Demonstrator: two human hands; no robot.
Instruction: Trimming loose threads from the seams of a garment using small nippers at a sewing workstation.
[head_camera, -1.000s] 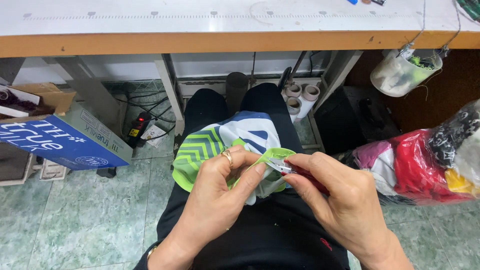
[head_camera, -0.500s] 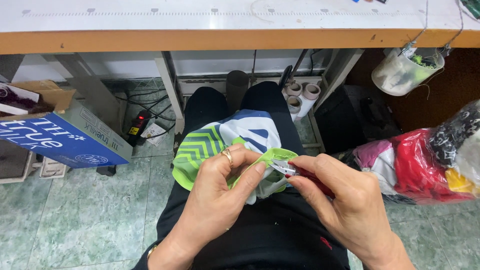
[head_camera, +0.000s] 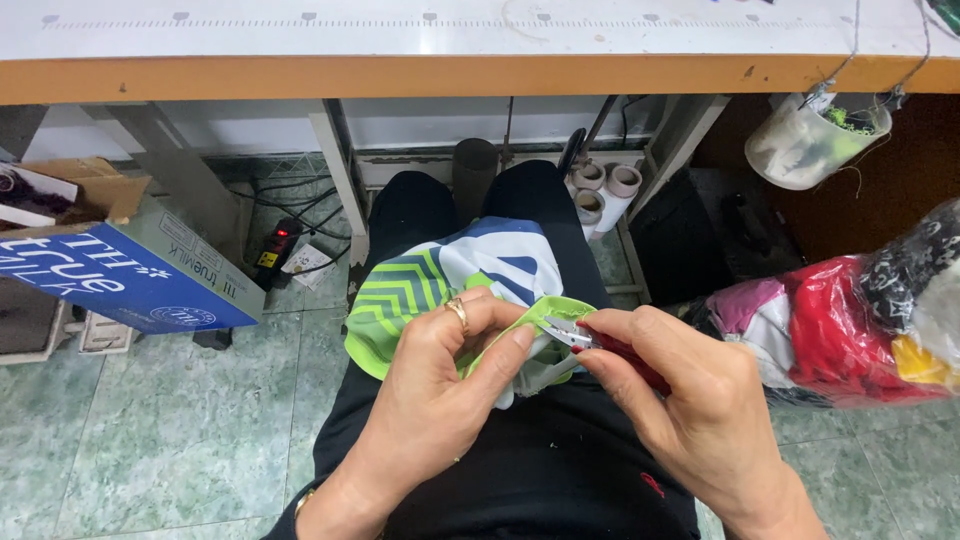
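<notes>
A green, white and blue patterned fabric piece lies over my lap. My left hand, with a ring on one finger, pinches its green edge near the middle. Beside it, my right hand grips red-handled thread snips, their metal blades touching the fabric edge right at my left thumb. Both hands are close together above my black trousers.
An orange-edged white table spans the top. A blue and brown cardboard box stands at left, a plastic bag of coloured fabric at right, a hanging scrap cup upper right, thread cones and a power strip under the table.
Both hands stay in place on the fabric. The view has shifted slightly, and the snips sit at nearly the same spot on the green edge.
</notes>
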